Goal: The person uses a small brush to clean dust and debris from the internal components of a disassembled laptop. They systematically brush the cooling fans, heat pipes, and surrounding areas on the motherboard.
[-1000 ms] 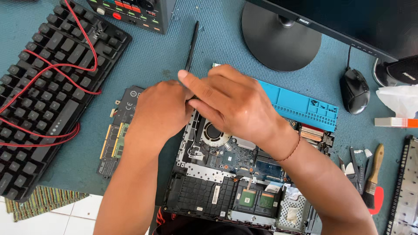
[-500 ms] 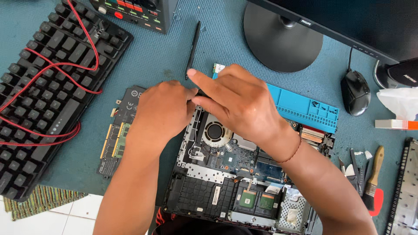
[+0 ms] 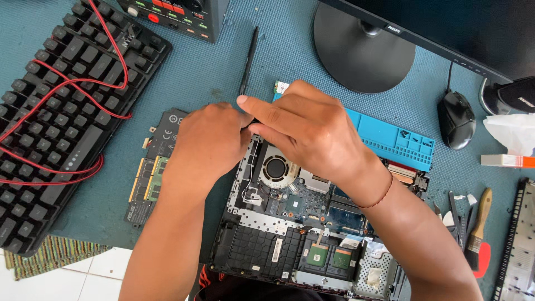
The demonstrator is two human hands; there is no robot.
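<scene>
Black keyboard [image 3: 53, 128] with red cable [image 3: 83, 83]; teal mat [image 3: 195, 72]; blue tray [image 3: 393, 139]

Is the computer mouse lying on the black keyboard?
No. The computer mouse lies on the teal mat beside the monitor stand, far from the black keyboard at the left.

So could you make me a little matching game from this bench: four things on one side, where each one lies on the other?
Things:
1. keyboard
2. mouse
3. brush
4. opened laptop

Places:
A. under the two hands, near the middle
B. far left, with red wires across it
C. right edge, among small tools
D. right of the monitor's round stand

Pairs: 1-B, 2-D, 3-C, 4-A
</scene>
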